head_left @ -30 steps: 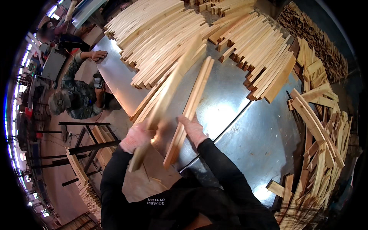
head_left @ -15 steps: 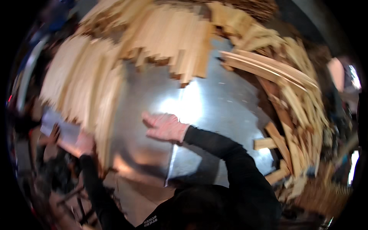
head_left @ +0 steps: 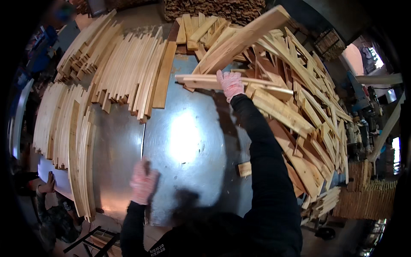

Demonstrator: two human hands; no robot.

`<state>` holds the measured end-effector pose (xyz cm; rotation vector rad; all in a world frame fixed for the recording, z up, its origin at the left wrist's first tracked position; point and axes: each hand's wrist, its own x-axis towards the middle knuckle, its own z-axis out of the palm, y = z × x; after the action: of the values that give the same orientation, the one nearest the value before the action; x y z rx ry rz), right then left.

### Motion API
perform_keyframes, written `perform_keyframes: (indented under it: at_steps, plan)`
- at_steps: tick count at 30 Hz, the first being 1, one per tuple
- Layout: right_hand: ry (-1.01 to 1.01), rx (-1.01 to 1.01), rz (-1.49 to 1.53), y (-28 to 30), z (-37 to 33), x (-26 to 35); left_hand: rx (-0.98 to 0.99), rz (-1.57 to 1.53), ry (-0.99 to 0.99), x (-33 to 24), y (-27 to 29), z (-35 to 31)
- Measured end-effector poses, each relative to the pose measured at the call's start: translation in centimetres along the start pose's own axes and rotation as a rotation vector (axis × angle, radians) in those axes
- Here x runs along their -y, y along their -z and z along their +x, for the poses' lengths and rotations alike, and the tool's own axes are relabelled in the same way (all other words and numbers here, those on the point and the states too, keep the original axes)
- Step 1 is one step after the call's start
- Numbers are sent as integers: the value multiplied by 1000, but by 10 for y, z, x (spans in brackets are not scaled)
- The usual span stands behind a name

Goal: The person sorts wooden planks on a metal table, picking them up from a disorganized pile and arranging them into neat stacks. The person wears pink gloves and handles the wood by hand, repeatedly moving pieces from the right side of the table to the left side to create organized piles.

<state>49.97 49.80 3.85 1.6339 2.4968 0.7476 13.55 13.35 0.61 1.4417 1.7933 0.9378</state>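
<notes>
My right hand, in a pale pink glove, reaches far across the metal table to the edge of a loose heap. Its fingers close over light wooden strips, which lie crosswise there. Just beyond them a wide wooden board slants up to the right. My left hand, gloved alike and slightly blurred, is over the near left part of the metal table. Its fingers are apart and hold nothing. To its left stretches a row of long wooden strips.
Sorted strips lie side by side at the far left. A jumbled heap of boards covers the right side. One short wood piece rests near my right forearm. At lower left, another person's hand touches a pale panel.
My right hand has moved from mid-table out to the strips at the heap. The left has left the rows at the left and come over the table. The view has shifted.
</notes>
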Motion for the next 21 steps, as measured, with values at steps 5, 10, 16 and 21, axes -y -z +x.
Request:
perform_keyframes:
  at_steps: [5, 10, 16, 21]
  plan:
    - [247, -77, 71, 41, -17, -4, -81, -19, -141, -91, -57, -6]
    - [915, -134, 485, 134, -130, 32, -133, -48, -152, -163, -27, -2]
    - [1276, 35, 832, 182, -142, 56, 697, -1177, 469, -102, -138, -65]
    - [164, -127, 346, 107, 28, -60, 532, -1099, 548, -82, -140, -83]
